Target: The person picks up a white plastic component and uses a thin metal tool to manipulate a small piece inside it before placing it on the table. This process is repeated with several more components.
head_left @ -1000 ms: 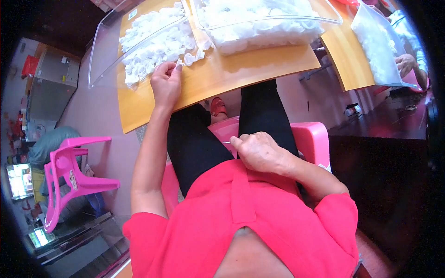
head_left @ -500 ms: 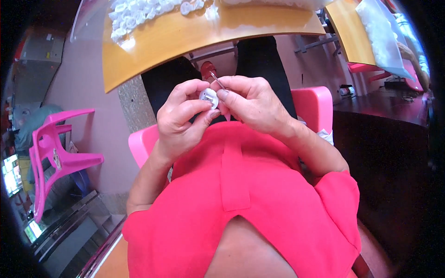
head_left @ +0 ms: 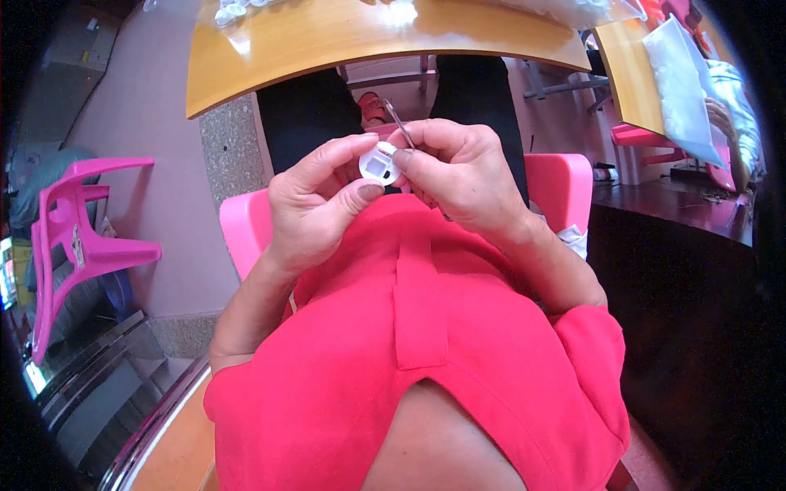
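Over my lap, my left hand (head_left: pixel 318 192) pinches a small round white plastic piece (head_left: pixel 376 168) between thumb and fingers. Its upturned face shows square-edged cut-outs. Close against the piece's right side is my right hand (head_left: pixel 458 168), its fingers closed around a thin metal tool (head_left: pixel 398 121) that slants up and away from them. Whether this tool is a pair of tweezers or a plain rod cannot be made out. The right thumb's tip lies by the rim of the piece, and the fingers behind it are partly hidden.
Beyond my knees stands a wooden table (head_left: pixel 327 57) with white pieces (head_left: pixel 233 12) at its far side. Pink plastic chairs (head_left: pixel 90 221) are at the left and beneath me. To the right, a second table holds a bag of white things (head_left: pixel 679 82), near another person's arm (head_left: pixel 729 123).
The white piece has been turned, so its cut-out face shows more fully. The metal tool now points more steeply away. The view has shifted, leaving less of the table's white pile in sight.
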Motion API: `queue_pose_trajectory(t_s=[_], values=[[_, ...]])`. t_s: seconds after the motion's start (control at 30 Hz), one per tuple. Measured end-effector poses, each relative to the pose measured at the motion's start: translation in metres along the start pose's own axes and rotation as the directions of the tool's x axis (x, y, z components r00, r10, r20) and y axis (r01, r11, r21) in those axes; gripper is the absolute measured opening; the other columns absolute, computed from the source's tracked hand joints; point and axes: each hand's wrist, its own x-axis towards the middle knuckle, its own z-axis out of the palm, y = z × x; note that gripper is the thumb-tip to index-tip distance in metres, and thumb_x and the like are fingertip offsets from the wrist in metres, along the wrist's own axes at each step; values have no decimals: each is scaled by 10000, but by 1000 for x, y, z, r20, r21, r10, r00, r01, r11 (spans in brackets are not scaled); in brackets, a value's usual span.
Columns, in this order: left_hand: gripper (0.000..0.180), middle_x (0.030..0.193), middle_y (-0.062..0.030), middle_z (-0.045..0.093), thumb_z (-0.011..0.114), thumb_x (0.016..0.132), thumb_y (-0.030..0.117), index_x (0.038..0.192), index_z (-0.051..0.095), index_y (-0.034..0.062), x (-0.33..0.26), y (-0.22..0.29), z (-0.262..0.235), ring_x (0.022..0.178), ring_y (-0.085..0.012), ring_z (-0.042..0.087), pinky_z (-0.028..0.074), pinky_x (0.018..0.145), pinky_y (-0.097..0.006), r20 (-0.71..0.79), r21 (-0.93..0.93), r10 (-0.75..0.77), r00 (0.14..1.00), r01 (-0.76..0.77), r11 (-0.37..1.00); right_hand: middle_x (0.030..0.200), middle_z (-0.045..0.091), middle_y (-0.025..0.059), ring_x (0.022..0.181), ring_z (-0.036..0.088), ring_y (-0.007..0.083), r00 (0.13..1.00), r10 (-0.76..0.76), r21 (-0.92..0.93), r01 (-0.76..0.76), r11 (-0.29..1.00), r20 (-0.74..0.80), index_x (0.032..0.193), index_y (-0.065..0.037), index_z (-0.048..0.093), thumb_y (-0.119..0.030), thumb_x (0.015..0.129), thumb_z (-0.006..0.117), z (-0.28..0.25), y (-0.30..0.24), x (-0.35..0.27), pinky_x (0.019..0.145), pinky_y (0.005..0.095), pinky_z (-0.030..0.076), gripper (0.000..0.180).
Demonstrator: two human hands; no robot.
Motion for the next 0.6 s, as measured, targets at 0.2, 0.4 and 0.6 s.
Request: queue_pose_trajectory(t_s=[0.2, 0.4, 0.6], values=[[362, 1090, -105, 630, 658, 831, -52, 1179, 559, -44, -2, -6, -2, 993, -165, 619, 523, 879, -279, -39, -45, -95, 995, 93, 995, 772, 651, 76, 652, 597, 100, 989, -148, -189, 149, 971, 21, 1076, 49, 634, -13, 883, 550, -3, 9, -5, 558, 223, 475, 220], [370, 1083, -90, 602, 650, 816, -89, 1173, 562, -45, 0, -7, -7, 994, -156, 608, 522, 859, -265, -24, 1, -37, 999, 37, 999, 707, 605, 184, 619, 628, 327, 866, -442, -568, 491, 660, 234, 1112, 57, 551, -5, 785, 576, -10, 30, -14, 535, 400, 506, 334], [347, 1112, -103, 577, 643, 806, -110, 1141, 590, -35, -1, -6, -12, 990, -159, 602, 521, 847, -255, -36, -3, -37, 999, 37, 999, 671, 584, 160, 576, 612, 309, 853, -428, -610, 515, 602, 299, 1142, 47, 536, -11, 758, 589, -9, 30, -11, 509, 399, 497, 392]])
